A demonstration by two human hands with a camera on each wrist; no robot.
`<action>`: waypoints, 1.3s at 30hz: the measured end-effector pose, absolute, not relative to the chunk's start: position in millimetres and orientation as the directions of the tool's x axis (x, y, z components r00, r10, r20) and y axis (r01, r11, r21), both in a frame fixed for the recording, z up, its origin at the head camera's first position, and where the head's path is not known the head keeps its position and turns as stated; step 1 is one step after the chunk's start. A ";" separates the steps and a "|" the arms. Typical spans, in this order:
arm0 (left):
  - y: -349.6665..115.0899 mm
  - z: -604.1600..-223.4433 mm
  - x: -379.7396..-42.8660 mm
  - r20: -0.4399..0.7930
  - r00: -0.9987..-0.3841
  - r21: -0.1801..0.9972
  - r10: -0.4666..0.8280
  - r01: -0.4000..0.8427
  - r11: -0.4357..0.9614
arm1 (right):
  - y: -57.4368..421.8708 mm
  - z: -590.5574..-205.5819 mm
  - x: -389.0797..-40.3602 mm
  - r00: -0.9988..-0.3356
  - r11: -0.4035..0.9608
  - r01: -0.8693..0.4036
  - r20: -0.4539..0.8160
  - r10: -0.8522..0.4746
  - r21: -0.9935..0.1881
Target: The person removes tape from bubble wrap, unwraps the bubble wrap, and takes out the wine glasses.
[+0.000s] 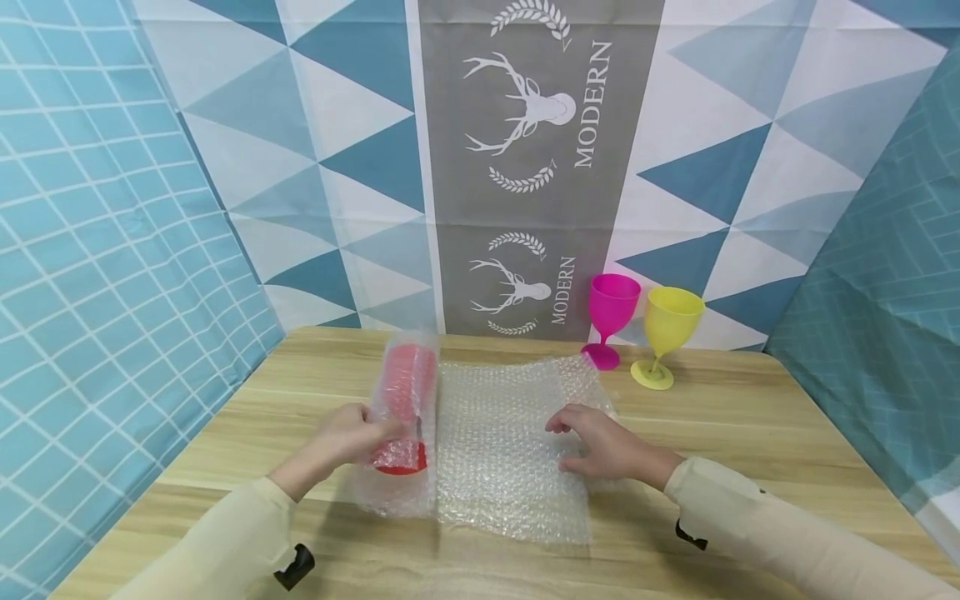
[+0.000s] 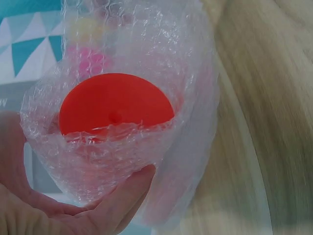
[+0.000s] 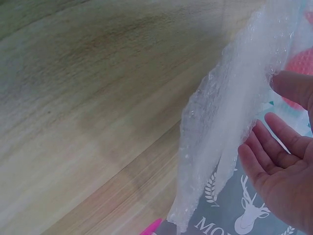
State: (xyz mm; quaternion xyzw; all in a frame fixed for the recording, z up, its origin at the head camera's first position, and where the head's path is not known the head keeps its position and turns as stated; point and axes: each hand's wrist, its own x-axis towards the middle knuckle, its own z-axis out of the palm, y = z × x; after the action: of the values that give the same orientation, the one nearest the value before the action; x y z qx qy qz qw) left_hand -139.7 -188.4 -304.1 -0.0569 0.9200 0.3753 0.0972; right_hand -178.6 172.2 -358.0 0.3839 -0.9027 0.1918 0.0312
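A red goblet (image 2: pixel 116 105) lies rolled in clear bubble wrap (image 1: pixel 517 450) on the left of the sheet, its round foot showing at the near end. My left hand (image 1: pixel 365 433) grips the wrapped bundle from the left side, with fingers and thumb curled about it in the left wrist view. The rest of the wrap spreads flat to the right across the table. Over its right part hovers my right hand (image 1: pixel 603 442), fingers loosely bent and nothing held. In the right wrist view its thumb is close to the wrap's edge; whether they touch I cannot tell.
A pink goblet (image 1: pixel 613 304) and a yellow goblet (image 1: pixel 673 321) stand upright at the back right of the wooden table (image 1: pixel 750 467). Behind them hangs a patterned cloth (image 1: pixel 360 150); tiled and teal sheets close in the left and right sides.
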 end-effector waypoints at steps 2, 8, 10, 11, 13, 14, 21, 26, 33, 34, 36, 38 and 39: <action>-181.6 -306.1 -140.2 -0.209 -0.977 0.682 -0.035 -0.172 0.711 | 171.8 -358.4 -179.0 -0.710 0.636 -0.697 0.191 -0.678 -0.332; -163.8 -311.6 -140.9 -0.168 -0.985 0.681 -0.029 -0.137 0.719 | 170.5 -359.0 -179.5 -0.716 0.634 -0.685 0.170 -0.677 -0.359; -159.4 -314.2 -141.0 -0.157 -0.987 0.675 -0.031 -0.130 0.726 | 170.3 -359.6 -179.4 -0.714 0.631 -0.686 0.171 -0.679 -0.362; -157.4 -315.6 -140.9 -0.151 -0.988 0.675 -0.030 -0.125 0.727 | 170.2 -359.8 -179.4 -0.713 0.630 -0.688 0.173 -0.680 -0.361; -153.7 -318.2 -140.8 -0.130 -0.991 0.673 -0.028 -0.109 0.732 | 170.1 -360.2 -179.2 -0.712 0.630 -0.689 0.174 -0.680 -0.357; -152.0 -319.3 -140.6 -0.120 -0.992 0.675 -0.027 -0.101 0.731 | 170.1 -360.4 -179.2 -0.711 0.630 -0.690 0.175 -0.681 -0.355; -144.3 -324.6 -136.6 -0.090 -0.996 0.682 -0.005 -0.066 0.728 | 169.3 -358.9 -180.3 -0.709 0.631 -0.696 0.184 -0.681 -0.342; -141.3 -324.4 -134.8 -0.102 -0.995 0.666 0.003 -0.066 0.743 | 168.9 -357.0 -182.3 -0.714 0.635 -0.687 0.163 -0.681 -0.353; -140.8 -321.4 -133.9 -0.125 -0.992 0.648 0.020 -0.066 0.759 | 168.7 -351.6 -188.0 -0.667 0.606 -0.743 0.230 -0.709 -0.283; -140.9 -321.0 -133.7 -0.131 -0.991 0.650 0.022 -0.069 0.757 | 168.6 -349.9 -188.7 -0.656 0.598 -0.753 0.239 -0.716 -0.274; -141.2 -320.2 -133.7 -0.140 -0.990 0.645 0.026 -0.071 0.761 | 168.0 -346.7 -190.4 -0.641 0.587 -0.766 0.241 -0.729 -0.263; -141.1 -319.3 -134.1 -0.146 -0.989 0.645 0.033 -0.070 0.761 | 167.5 -343.3 -192.1 -0.627 0.576 -0.778 0.236 -0.743 -0.253; -141.0 -318.8 -134.3 -0.149 -0.988 0.644 0.036 -0.069 0.762 | 167.1 -341.7 -193.1 -0.621 0.572 -0.781 0.230 -0.749 -0.250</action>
State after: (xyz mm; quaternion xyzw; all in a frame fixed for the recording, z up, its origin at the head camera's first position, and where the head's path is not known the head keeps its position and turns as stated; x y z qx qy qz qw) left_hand -134.3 -141.0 -318.8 -0.0087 0.9354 0.3451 0.0764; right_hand -193.1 167.1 -341.7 0.4323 -0.8851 0.1654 0.0491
